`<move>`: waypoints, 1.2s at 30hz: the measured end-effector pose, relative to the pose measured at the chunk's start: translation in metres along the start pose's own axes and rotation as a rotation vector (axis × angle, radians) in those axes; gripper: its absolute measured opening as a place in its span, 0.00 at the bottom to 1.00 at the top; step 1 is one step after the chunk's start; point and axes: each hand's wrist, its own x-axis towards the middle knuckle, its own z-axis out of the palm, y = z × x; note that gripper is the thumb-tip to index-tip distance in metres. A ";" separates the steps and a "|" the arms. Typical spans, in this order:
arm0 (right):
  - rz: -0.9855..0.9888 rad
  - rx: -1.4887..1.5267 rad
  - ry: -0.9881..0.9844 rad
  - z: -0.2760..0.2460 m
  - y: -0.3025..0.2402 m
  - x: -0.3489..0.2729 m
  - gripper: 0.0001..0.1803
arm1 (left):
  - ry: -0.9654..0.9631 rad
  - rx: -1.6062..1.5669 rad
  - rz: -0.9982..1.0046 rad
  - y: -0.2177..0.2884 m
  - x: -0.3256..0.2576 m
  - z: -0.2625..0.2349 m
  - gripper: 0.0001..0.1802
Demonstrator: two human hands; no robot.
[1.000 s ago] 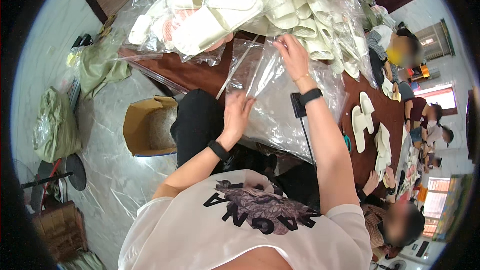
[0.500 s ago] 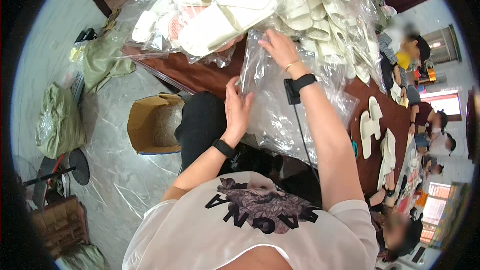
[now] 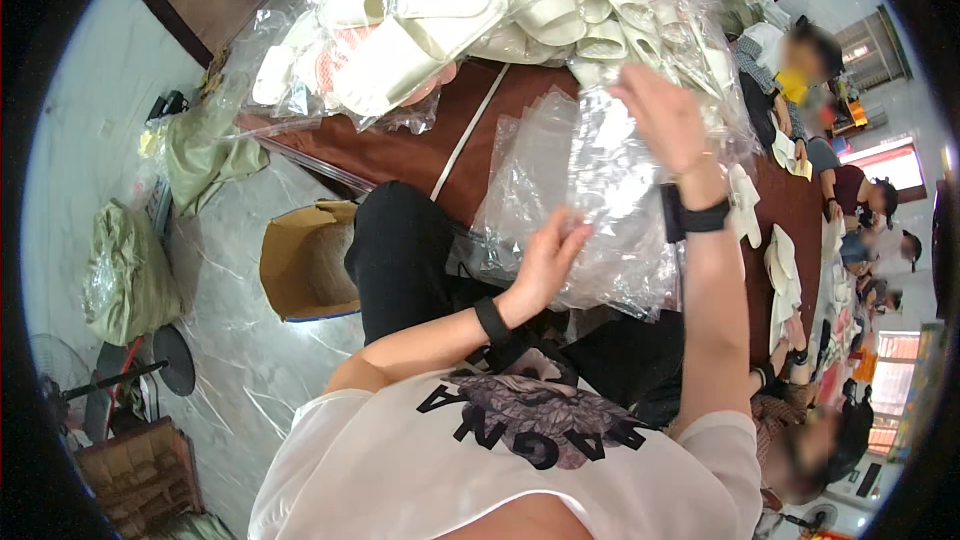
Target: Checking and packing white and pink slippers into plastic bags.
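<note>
A stack of clear plastic bags [image 3: 525, 175] lies at the near edge of the brown table in front of me. My right hand [image 3: 665, 125] pinches the far end of one clear plastic bag [image 3: 605, 175], which shines and stands out over the others. Lower and to the left, my left hand [image 3: 545, 260] has its thumb and fingers closed on the near edge of that bag. Just beyond both hands is a large heap of cream slippers [image 3: 550, 15], many wrapped in clear plastic.
An open cardboard box [image 3: 308, 265] stands on the floor by my left knee. Green sacks [image 3: 130, 275] sit farther left. Pairs of cream slippers [image 3: 783, 270] lie along the brown table [image 3: 470, 130] to the right, where several people work. A pale strip [image 3: 470, 130] crosses the tabletop.
Both hands have moved to the right, carrying the bag off the left part of the stack. The pale strip on the tabletop now shows where plastic and hands covered it.
</note>
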 end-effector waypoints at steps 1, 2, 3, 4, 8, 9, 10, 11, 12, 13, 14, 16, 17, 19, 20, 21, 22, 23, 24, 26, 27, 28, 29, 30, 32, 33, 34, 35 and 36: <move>0.025 -0.025 -0.055 0.021 0.002 -0.007 0.11 | 0.025 0.115 -0.090 -0.012 0.003 -0.008 0.11; 0.060 -0.004 -0.082 0.050 0.007 -0.013 0.11 | 0.049 0.231 -0.175 -0.021 0.006 -0.016 0.11; 0.092 0.021 -0.107 0.080 0.009 -0.019 0.11 | 0.044 0.246 -0.164 -0.027 0.008 -0.025 0.11; 0.098 0.064 -0.115 0.109 0.009 -0.026 0.11 | 0.050 0.379 -0.198 -0.032 0.009 -0.035 0.14; 0.139 0.165 -0.230 0.177 0.000 -0.047 0.13 | 0.170 0.939 0.267 -0.018 0.011 -0.049 0.26; 0.172 0.159 -0.212 0.181 0.002 -0.045 0.13 | 0.136 0.948 0.287 -0.019 0.020 -0.050 0.26; 0.226 0.210 -0.231 0.190 0.002 -0.048 0.13 | 0.001 1.105 0.381 -0.024 0.028 -0.052 0.29; 0.283 0.262 -0.249 0.191 0.001 -0.050 0.14 | -0.140 1.256 0.483 -0.030 0.035 -0.052 0.33; 0.272 0.218 -0.114 0.194 -0.002 -0.051 0.14 | -0.258 1.264 0.432 -0.041 0.042 -0.051 0.31; 0.262 0.166 0.015 0.197 -0.008 -0.049 0.15 | -0.312 1.261 0.455 -0.054 0.045 -0.053 0.31; 0.271 0.109 0.035 0.192 -0.018 -0.045 0.18 | -0.314 1.352 0.412 -0.068 0.044 -0.057 0.31; 0.176 0.090 0.045 0.172 -0.043 -0.056 0.21 | -0.334 1.500 0.356 -0.087 0.042 -0.068 0.32; 0.079 0.122 0.034 0.165 -0.056 -0.070 0.21 | -0.379 1.497 0.386 -0.089 0.046 -0.071 0.32; 0.070 0.273 -0.098 0.167 -0.043 -0.127 0.21 | -0.384 1.606 0.295 -0.088 0.045 -0.074 0.34; 0.145 0.257 -0.094 0.160 -0.018 -0.158 0.21 | -0.326 1.503 0.376 -0.084 0.044 -0.070 0.34; 0.280 0.163 -0.139 0.142 0.013 -0.179 0.21 | -0.340 1.505 0.383 -0.083 0.044 -0.067 0.34; 0.411 0.068 -0.182 0.119 0.044 -0.197 0.21 | -0.348 1.512 0.386 -0.082 0.045 -0.064 0.34; 0.591 -0.222 -0.239 0.101 0.063 -0.217 0.23 | -0.357 1.519 0.391 -0.081 0.046 -0.062 0.35; 0.885 -0.340 -0.275 0.089 0.092 -0.243 0.23 | -0.378 1.507 0.414 -0.083 0.046 -0.053 0.35; 1.049 -0.269 -0.234 0.077 0.106 -0.258 0.22 | -0.392 1.525 0.391 -0.089 0.048 -0.051 0.35; 0.980 -0.154 -0.207 0.069 0.091 -0.240 0.21 | -0.386 1.541 0.393 -0.091 0.051 -0.057 0.35; 0.733 -0.054 -0.224 0.070 0.067 -0.232 0.22 | -0.377 1.543 0.379 -0.092 0.050 -0.059 0.35; 0.481 0.049 -0.239 0.073 0.036 -0.228 0.23 | -0.367 1.549 0.357 -0.092 0.046 -0.064 0.35; 0.314 0.115 -0.404 0.071 0.003 -0.234 0.24 | -0.367 1.551 0.357 -0.091 0.045 -0.065 0.35; 0.131 0.182 -0.559 0.065 -0.017 -0.246 0.26 | -0.371 1.560 0.356 -0.089 0.047 -0.067 0.35; 0.293 0.230 -0.474 0.056 -0.010 -0.263 0.27 | -0.356 1.568 0.347 -0.088 0.048 -0.068 0.35; 0.442 0.285 -0.387 0.046 -0.005 -0.277 0.28 | -0.363 1.572 0.369 -0.087 0.048 -0.071 0.35; 0.594 0.229 -0.342 0.032 0.001 -0.289 0.29 | -0.350 1.578 0.390 -0.086 0.048 -0.072 0.35; 0.685 0.141 -0.399 0.025 0.012 -0.305 0.32 | -0.356 1.653 0.423 -0.087 0.048 -0.067 0.35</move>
